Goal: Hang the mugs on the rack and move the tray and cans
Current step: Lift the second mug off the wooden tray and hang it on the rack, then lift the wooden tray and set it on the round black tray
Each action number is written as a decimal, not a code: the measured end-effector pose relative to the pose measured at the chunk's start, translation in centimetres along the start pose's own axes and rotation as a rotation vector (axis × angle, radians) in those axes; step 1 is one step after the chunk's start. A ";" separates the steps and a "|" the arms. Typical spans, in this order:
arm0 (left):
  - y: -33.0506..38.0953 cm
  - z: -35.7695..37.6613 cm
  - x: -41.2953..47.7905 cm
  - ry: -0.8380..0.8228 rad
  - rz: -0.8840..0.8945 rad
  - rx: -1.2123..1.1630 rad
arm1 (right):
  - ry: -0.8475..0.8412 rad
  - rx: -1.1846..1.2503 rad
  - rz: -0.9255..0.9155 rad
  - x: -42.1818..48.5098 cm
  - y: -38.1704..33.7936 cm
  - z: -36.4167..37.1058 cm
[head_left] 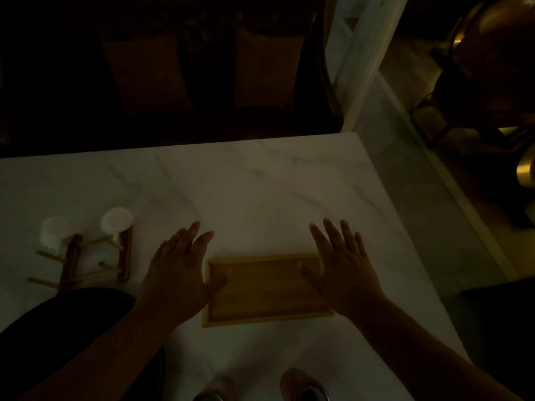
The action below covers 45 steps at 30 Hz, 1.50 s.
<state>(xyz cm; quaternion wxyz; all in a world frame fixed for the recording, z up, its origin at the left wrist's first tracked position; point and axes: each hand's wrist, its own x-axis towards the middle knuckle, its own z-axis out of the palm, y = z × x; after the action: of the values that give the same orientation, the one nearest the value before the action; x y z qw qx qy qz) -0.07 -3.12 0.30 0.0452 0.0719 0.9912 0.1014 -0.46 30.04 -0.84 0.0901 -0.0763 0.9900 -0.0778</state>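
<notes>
A wooden tray (266,290) lies flat and empty on the white marble table (246,192). My left hand (179,270) rests at its left end with fingers spread and the thumb over the rim. At the tray's right end my right hand (341,264) is spread the same way, thumb inside the tray. To the left stands a wooden rack (95,261) with pegs, and two white mugs (117,219) (53,231) hang on its far pegs. Two can tops (307,389) (214,392) show at the bottom edge, dim and partly cut off.
A dark round object (72,308) sits at the near left beside the rack. Dark chairs (202,68) stand beyond the table's far edge. The table's right edge drops to a pale floor (419,198). The scene is very dim.
</notes>
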 end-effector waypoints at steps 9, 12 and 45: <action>0.0 4.5 -0.5 -0.143 -0.225 -0.238 | -0.065 0.095 0.169 -2.7 4.7 2.9; -0.6 5.8 -0.9 -0.191 -0.377 -0.344 | -0.082 0.207 0.246 -3.1 4.9 3.8; -4.0 6.7 -1.6 -0.111 -0.767 -1.275 | -0.107 1.202 0.745 -0.2 1.7 4.8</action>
<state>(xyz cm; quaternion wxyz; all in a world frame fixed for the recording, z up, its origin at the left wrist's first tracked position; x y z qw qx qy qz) 1.66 -5.98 -6.94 0.1604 -0.3143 0.6919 0.6299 0.46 31.03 -5.75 0.1856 0.3267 0.7300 -0.5709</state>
